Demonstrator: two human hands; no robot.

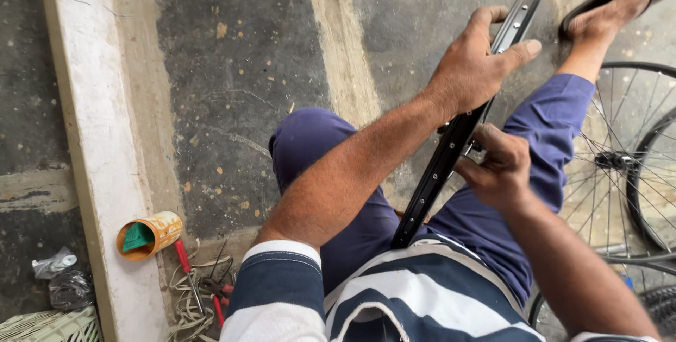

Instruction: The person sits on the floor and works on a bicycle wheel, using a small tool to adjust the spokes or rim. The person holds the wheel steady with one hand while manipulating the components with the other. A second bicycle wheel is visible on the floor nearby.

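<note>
A black bicycle wheel rim (431, 187) stands on edge between my knees, running from my lap up toward my foot. My left hand (473, 60) is wrapped around the upper part of the rim, thumb out to the right. My right hand (497, 167) grips the rim lower down from the right side, fingers curled near its inner face. What the right fingers pinch is hidden. I sit on the ground in blue trousers (317, 145) and a striped shirt.
A spoked bicycle wheel (620, 159) lies at the right. An orange can (149, 235) on its side, red-handled pliers (189, 268) and loose cord sit at the lower left beside a white painted kerb (91, 117). My sandalled foot (620, 4) is at top right.
</note>
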